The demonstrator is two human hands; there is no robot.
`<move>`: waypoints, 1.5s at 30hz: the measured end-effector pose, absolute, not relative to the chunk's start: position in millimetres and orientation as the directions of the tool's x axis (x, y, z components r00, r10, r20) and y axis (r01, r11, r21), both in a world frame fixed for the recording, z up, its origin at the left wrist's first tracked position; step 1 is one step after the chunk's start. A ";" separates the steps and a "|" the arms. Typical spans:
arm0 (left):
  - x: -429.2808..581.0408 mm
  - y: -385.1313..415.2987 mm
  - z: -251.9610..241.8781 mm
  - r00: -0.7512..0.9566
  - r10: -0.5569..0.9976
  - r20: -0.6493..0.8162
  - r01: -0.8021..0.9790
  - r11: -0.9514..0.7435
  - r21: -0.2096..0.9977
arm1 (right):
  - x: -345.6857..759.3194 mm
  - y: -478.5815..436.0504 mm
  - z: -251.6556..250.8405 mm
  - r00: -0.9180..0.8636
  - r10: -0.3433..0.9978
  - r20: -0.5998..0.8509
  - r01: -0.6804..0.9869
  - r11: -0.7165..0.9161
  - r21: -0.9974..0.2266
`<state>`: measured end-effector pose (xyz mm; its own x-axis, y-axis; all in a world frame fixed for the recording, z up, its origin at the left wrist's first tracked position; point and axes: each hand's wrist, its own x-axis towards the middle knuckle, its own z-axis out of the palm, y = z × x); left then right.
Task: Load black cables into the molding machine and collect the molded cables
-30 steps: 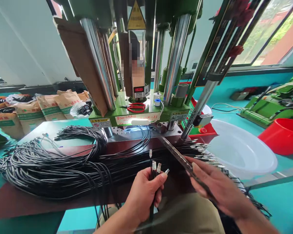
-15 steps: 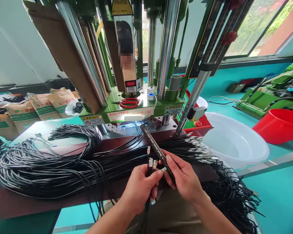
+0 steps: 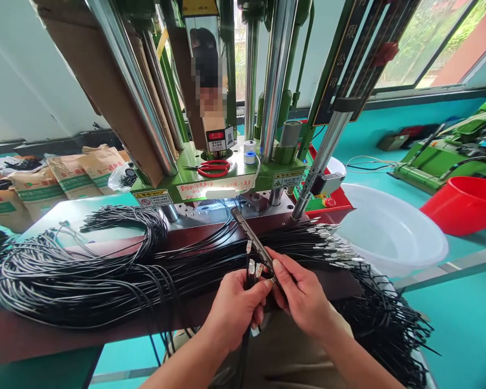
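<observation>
My left hand is closed round several black cables whose metal connectors poke up between thumb and fingers. One connector in its pinch meets the near end of a long dark metal bar. That bar, slotted along its length, is gripped by my right hand, thumb on top, and slants away toward the press. Fingertips of both hands almost meet; the exact contact there is hidden. Beneath and beyond them, a thick bundle of black cables lies across the brown table, its silvery ends at the right.
A green press with steel columns stands ahead, red-handled scissors and a small white-and-blue roll on its ledge. To the right are a white tub and a red bucket. Paper sacks stand at left.
The bar has shifted slightly up and left and turned a little in my right hand. My left hand keeps its grip on the cables, nearly still. The view has tilted slightly.
</observation>
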<state>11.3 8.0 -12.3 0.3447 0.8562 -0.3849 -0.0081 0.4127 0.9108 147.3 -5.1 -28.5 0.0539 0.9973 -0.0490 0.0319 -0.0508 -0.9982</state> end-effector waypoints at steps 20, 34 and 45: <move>14.0 9.6 -7.6 0.296 0.858 -0.421 -0.002 0.441 0.898 | 164.5 -5.3 -21.3 -0.069 0.987 -0.147 -0.136 -0.155 -0.979; 13.6 12.1 -6.2 0.263 0.846 -0.463 0.026 0.474 0.880 | 166.3 -6.3 -29.8 -0.083 0.988 -0.129 -0.116 -0.138 -0.984; 12.0 11.0 -8.6 0.261 0.845 -0.466 0.045 0.471 0.881 | 166.0 -8.1 -27.5 -0.084 0.989 -0.125 -0.091 -0.132 -0.987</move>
